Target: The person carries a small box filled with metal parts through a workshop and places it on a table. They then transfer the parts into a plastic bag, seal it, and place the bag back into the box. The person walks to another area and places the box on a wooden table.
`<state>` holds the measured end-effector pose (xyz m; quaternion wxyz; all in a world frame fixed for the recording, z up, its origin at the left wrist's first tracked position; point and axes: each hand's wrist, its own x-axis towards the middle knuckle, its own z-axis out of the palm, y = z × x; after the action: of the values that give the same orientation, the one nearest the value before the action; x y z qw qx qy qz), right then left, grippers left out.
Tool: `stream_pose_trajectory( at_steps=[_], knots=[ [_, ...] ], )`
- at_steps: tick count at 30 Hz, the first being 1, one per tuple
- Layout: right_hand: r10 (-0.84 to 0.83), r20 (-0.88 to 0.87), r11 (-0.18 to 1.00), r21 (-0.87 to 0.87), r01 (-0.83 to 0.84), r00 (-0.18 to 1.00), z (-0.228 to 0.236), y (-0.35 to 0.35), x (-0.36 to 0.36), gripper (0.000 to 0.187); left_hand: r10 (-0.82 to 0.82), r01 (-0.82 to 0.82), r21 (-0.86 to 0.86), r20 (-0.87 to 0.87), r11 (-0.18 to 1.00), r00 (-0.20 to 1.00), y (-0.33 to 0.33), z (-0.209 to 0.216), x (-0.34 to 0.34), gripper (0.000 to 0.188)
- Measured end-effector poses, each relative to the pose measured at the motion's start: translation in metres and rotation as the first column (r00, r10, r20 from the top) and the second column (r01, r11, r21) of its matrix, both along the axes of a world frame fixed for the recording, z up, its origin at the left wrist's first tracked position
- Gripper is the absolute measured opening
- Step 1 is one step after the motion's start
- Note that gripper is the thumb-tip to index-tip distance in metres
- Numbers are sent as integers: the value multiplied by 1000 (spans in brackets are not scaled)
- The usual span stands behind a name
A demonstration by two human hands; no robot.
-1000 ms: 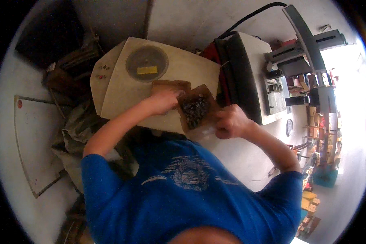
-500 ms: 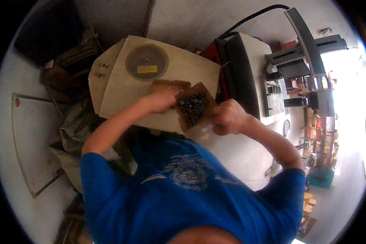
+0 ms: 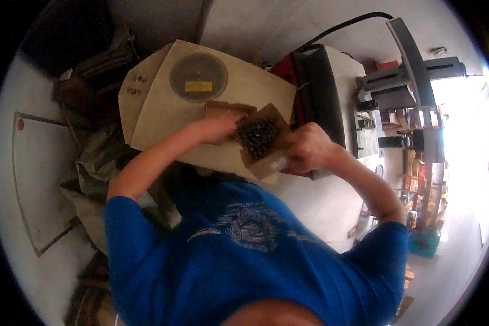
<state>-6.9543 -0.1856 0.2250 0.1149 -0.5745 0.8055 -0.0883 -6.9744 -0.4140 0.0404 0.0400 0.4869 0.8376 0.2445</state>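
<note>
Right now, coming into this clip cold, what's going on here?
The person's right hand holds the right side of an open box of small dark parts. The left hand is at the box's left side; its grip is unclear. More cardboard shows just beyond it, against a cream top.

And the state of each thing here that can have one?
Cardboard box: open at the top
Small dark pieces: heaped inside the box
Right hand: closed on the box's right side
Left hand: at the box's left edge, grip unclear
Black hose: curved
Grey-green cloth: crumpled
</note>
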Motion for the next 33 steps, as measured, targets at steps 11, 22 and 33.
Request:
stream_pose_trajectory(
  at_steps=[11, 22, 33],
  knots=[
    [46, -7, 998, 40, -45, 999, -7, -4, -21, 15, -40, 41, 174, -8, 984, 999, -2, 12, -4, 29],
    [107, 18, 994, 20, -108, 994, -6, -10, -31, 13, -3, -40, 187, 225, 981, 974, -11, 18, -6, 30],
    [144, 53, 989, 16, -145, 988, -3, -14, -34, 13, -16, -30, 200, 228, 979, 974, -13, 18, -6, 34]
  ],
)
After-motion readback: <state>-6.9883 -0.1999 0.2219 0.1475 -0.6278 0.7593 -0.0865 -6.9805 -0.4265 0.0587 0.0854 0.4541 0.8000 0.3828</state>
